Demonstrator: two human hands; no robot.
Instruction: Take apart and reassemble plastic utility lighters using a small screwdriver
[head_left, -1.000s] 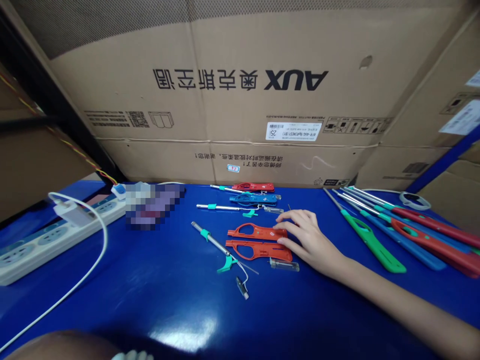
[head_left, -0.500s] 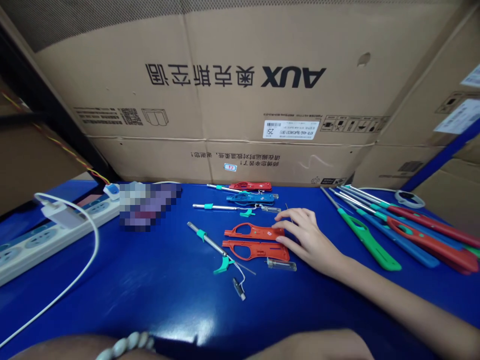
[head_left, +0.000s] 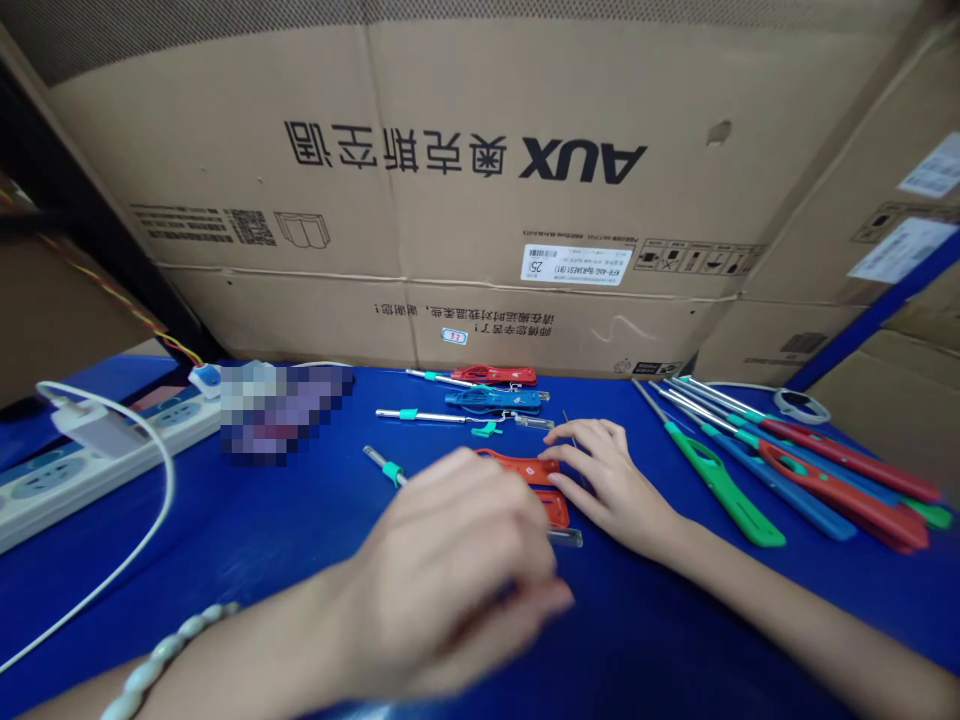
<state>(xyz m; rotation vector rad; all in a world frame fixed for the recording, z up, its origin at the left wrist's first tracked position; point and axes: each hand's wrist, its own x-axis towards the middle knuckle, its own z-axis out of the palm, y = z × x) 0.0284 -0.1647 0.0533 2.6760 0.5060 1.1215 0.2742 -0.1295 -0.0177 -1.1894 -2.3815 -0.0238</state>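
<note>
My left hand (head_left: 457,570), blurred by motion, hangs over the near middle of the table with curled fingers; whether they hold anything I cannot make out. It covers much of two orange lighter casing halves (head_left: 529,470) and most of a metal lighter tube (head_left: 384,466) with a green collar. My right hand (head_left: 604,475) lies at the casings' right end, fingers apart, fingertips at the upper half. A thin rod (head_left: 567,420) shows just behind its fingers. A clear fuel tank (head_left: 566,537) lies below the orange halves, partly hidden.
Behind lie a blue lighter casing (head_left: 495,401), a red casing (head_left: 517,375) and another metal tube (head_left: 420,415). Several whole lighters, one green (head_left: 724,490), lie at right. A power strip (head_left: 90,460) with a white cable stands left. A cardboard box (head_left: 450,230) walls the back.
My left hand has risen from the near edge and moved forward over the orange casings. The right hand has stayed at their right end. The view has shifted slightly.
</note>
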